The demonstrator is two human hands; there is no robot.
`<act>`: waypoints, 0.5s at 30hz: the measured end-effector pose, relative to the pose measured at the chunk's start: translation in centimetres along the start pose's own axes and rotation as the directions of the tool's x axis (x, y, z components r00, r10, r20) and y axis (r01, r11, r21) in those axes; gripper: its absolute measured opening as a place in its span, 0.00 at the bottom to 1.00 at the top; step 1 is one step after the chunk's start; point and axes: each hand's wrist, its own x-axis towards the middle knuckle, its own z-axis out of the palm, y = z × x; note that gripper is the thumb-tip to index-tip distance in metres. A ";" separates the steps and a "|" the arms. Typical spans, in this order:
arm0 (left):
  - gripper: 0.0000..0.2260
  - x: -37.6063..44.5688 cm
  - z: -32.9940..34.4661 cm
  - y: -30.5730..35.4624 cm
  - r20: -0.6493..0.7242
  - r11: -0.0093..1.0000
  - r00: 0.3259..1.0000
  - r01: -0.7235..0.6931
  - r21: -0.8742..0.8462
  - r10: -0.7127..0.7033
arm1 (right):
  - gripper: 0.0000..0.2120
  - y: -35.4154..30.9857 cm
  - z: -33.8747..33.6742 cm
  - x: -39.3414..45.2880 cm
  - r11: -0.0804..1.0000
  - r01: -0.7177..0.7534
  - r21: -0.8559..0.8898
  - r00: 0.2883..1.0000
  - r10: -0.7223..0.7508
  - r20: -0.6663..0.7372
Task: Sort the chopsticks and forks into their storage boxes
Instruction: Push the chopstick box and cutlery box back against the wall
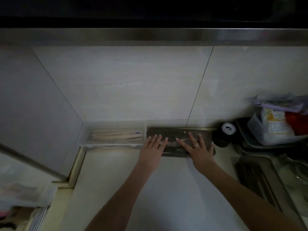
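clear plastic box (113, 135) sits at the back of the countertop (150, 189) against the tiled wall (125, 80), holding a bundle of wooden chopsticks (115, 135) lying lengthwise. just to its right, end to end with it, sits a darker box (176, 142); its contents are too dim to name, though faint metallic glints suggest forks, and this is a judgement only.

left hand (154, 147) lies flat on the left end of the darker box, fingers straight and spread, grasping nothing. right hand (196, 147), ring on 1 finger, lies flat on the right part of the same box, fingers likewise extended, pressing rather than gripping. whether a lid is under the palms cannot be told.

handling assessment: both boxes look like light, rigid, thin-walled plastic, smooth and likely to slide on the countertop, so 2 hands at opposite ends is the sound hold. chopsticks are light, stiff and inclined to roll; best taken as a bundle near the middle. forks, if present, would be heavier, hard and prone to rattle and shift when the box tilts, so it should stay level.

surroundings: a black round container with a white top (224, 134) stands just right of the darker box; beyond it a metal tray (250, 144) holds a plastic tub of packets (270, 129).

progress judgement: chopsticks appear sorted; work now concerns the darker box.
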 end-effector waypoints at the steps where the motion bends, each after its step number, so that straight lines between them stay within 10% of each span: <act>1: 0.26 0.4 0.0 -0.5 0.000 1.000 1.000 0.008 -0.002 -0.008 | 0.46 0.0 -0.5 0.6 1.000 0.007 -0.015 1.000 -0.007 0.015; 11: 0.27 1.6 0.5 -1.5 0.022 0.999 0.999 0.028 0.038 -0.028 | 0.37 3.6 -1.9 3.2 0.965 0.216 0.151 0.970 -0.229 0.079; 15: 0.27 1.6 0.7 -1.1 0.016 0.998 0.998 0.060 0.021 -0.061 | 0.31 6.2 -2.3 -1.4 0.862 0.177 0.475 0.952 -0.027 -0.306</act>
